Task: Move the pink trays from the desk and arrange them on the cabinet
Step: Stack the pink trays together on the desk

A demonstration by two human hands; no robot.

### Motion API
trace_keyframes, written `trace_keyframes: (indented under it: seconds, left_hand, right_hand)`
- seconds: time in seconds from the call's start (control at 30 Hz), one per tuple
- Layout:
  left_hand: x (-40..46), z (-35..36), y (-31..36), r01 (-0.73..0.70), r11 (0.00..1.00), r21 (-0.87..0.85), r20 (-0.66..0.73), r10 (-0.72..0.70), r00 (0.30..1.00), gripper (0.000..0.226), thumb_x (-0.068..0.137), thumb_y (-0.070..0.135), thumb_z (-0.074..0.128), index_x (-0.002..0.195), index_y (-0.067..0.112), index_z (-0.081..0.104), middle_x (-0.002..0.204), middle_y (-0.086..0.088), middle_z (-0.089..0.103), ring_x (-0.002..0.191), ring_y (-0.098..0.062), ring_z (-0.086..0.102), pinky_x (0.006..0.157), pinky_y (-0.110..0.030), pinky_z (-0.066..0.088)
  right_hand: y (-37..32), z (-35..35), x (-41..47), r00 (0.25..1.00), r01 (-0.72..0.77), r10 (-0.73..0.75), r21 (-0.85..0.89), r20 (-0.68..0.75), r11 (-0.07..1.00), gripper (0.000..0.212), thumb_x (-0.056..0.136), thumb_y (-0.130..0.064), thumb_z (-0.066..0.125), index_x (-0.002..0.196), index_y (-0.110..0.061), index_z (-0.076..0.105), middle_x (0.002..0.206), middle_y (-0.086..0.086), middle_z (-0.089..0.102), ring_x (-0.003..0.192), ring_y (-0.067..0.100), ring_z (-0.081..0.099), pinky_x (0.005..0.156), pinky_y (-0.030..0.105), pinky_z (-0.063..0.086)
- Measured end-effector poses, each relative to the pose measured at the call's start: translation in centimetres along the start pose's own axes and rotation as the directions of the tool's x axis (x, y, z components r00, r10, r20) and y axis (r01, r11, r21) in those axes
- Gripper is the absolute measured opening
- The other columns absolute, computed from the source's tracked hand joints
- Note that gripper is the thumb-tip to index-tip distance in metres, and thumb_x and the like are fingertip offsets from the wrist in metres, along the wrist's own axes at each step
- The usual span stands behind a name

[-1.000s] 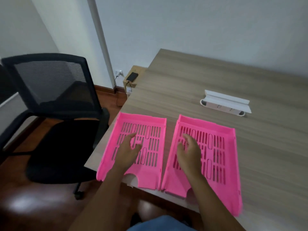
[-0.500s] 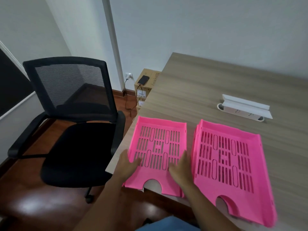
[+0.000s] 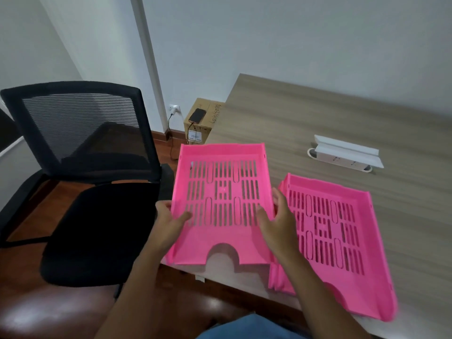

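Observation:
Two pink slotted trays are in view at the wooden desk's (image 3: 305, 113) near left corner. The left pink tray (image 3: 221, 182) is lifted off the desk and tilted up toward me. My left hand (image 3: 168, 221) grips its left edge, thumb on top. My right hand (image 3: 278, 221) grips its right edge. The right pink tray (image 3: 342, 241) lies flat on the desk beside my right hand, its near end hanging over the desk's front edge. No cabinet is in view.
A black mesh office chair (image 3: 80, 172) stands left of the desk. A white power strip (image 3: 347, 155) lies on the desk behind the trays. A cardboard box (image 3: 203, 118) with a phone (image 3: 197, 115) on it sits by the wall.
Both hands went from resting on the two trays to gripping the left tray's side edges. That tray has risen off the desk and tilted toward me.

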State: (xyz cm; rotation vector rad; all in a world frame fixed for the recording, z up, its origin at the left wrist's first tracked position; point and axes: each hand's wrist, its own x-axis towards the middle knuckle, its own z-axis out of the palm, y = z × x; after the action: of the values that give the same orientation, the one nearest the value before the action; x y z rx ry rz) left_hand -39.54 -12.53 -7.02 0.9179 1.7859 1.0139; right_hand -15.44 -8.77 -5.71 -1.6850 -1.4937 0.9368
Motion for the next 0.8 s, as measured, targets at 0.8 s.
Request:
trace_keyframes:
  seconds: [0.8]
  left_hand:
    - [-7.3,23.6,5.8,-0.251,0.96,0.123,0.385,0.187,0.904,0.029,0.093,0.012,0.055,0.1,0.021,0.028,0.107,0.002,0.051,0.093,-0.008,0.065,0.07,-0.022,0.059]
  right_hand:
    - [13.0,-24.2,-2.1,0.889,-0.249,0.311,0.216,-0.335,0.944,0.03,0.095,-0.011,0.059,0.124,-0.009,0.066,0.115,0.008,0.071,0.1,0.022,0.067,0.094,0.041,0.054]
